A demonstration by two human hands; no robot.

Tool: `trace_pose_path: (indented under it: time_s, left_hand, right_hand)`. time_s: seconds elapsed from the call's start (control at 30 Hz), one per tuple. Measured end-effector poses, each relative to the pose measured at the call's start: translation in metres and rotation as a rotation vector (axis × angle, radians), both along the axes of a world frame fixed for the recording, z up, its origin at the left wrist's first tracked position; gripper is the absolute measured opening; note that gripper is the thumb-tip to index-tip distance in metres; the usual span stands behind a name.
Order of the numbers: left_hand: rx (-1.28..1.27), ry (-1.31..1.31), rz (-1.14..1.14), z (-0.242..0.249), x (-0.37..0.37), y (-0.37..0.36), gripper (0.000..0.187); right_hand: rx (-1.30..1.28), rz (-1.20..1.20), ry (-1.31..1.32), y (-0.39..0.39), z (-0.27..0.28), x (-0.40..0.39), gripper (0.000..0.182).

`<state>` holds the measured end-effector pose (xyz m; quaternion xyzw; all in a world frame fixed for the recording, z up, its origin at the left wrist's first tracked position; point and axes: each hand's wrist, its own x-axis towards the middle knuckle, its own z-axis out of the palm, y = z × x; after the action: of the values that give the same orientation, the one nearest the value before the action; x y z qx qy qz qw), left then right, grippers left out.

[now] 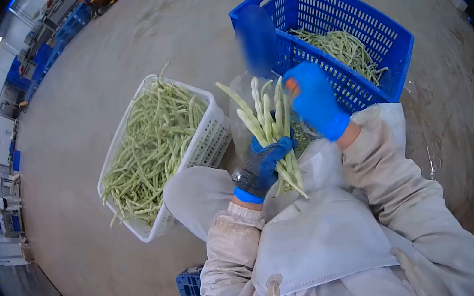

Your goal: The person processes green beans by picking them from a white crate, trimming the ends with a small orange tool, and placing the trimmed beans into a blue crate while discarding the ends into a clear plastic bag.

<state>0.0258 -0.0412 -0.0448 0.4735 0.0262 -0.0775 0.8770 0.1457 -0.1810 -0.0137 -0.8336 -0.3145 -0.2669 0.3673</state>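
My left hand (261, 169), in a grey and blue glove, is wrapped round a bunch of pale green beans (265, 113) above my lap. The beans fan out upward from the fist. To the right of their tips, my right hand (316, 100) in a blue glove is closed, with a small orange-brown thing at its fingers that I cannot make out. Behind the bunch lies a clear plastic bag (240, 126), partly hidden.
A white crate (211, 133) heaped with green beans stands at the left. The blue crate (394, 35) at the upper right holds more beans. A blurred blue object (258, 41) overlaps its left side. A dark blue crate (190, 289) is beside my seat.
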Motion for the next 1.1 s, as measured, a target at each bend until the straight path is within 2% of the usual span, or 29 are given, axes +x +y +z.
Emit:
trace_pose_path:
  time_s: [0.07,0.13,0.17,0.2,0.23,0.3,0.4,0.43,0.47,0.67,0.8,0.87,0.9,1.0,1.07,1.1]
  left_hand:
    - [-0.06,0.028,0.028,-0.003,-0.004,0.0,0.042]
    - [-0.128,0.047,0.053,-0.003,-0.003,0.002,0.041]
    - [-0.184,0.073,0.177,-0.001,-0.001,0.001,0.04]
    - [-0.246,0.097,0.304,0.0,0.004,0.0,0.038]
    - [-0.24,0.039,0.239,-0.007,0.009,0.008,0.035]
    - [-0.242,0.001,0.284,-0.016,0.011,0.006,0.032]
    - [-0.189,-0.078,0.3,-0.019,0.011,0.006,0.032]
    - [-0.165,-0.072,0.374,-0.019,0.011,0.003,0.033]
    - [-0.141,-0.066,0.45,-0.019,0.011,0.001,0.035]
    - [-0.092,-0.034,0.509,-0.025,0.009,0.001,0.036]
    - [-0.166,-0.035,0.502,-0.039,0.011,-0.001,0.035]
    - [-0.009,-0.127,0.542,-0.054,0.013,0.001,0.033]
    - [-0.01,-0.127,0.54,-0.048,0.012,-0.001,0.033]
    - [-0.149,0.012,0.58,-0.036,0.011,-0.007,0.037]
    - [0.158,-0.199,0.733,-0.04,0.012,-0.012,0.04]
    - [0.16,-0.197,0.733,-0.034,0.012,-0.01,0.04]
  right_hand:
    - [0.04,-0.131,0.048,-0.021,0.001,0.021,0.015]
    - [-0.021,-0.093,0.065,-0.03,0.012,0.007,0.018]
    - [-0.095,-0.05,0.078,-0.032,0.016,-0.002,0.021]
    - [-0.052,0.075,0.231,-0.031,0.016,-0.015,0.021]
    - [-0.011,0.202,0.388,-0.027,0.017,-0.031,0.022]
    - [-0.095,0.408,0.471,-0.015,0.023,-0.06,0.021]
    - [-0.23,0.405,0.345,0.001,0.011,-0.08,0.024]
    - [-0.241,0.377,0.325,0.004,0.007,-0.083,0.025]
    - [-0.24,0.379,0.325,0.005,0.007,-0.083,0.025]
    - [-0.415,0.31,0.276,0.011,0.007,-0.087,0.031]
    - [-0.443,0.262,0.278,0.02,-0.001,-0.085,0.022]
    - [-0.452,0.237,0.286,0.021,-0.006,-0.083,0.019]
    - [-0.413,0.225,0.286,0.022,-0.009,-0.083,0.019]
    - [-0.423,0.146,0.242,0.017,-0.013,-0.077,0.016]
    - [-0.472,0.08,0.2,0.008,-0.016,-0.068,0.015]
    - [-0.453,-0.002,0.231,0.001,-0.018,-0.062,0.015]
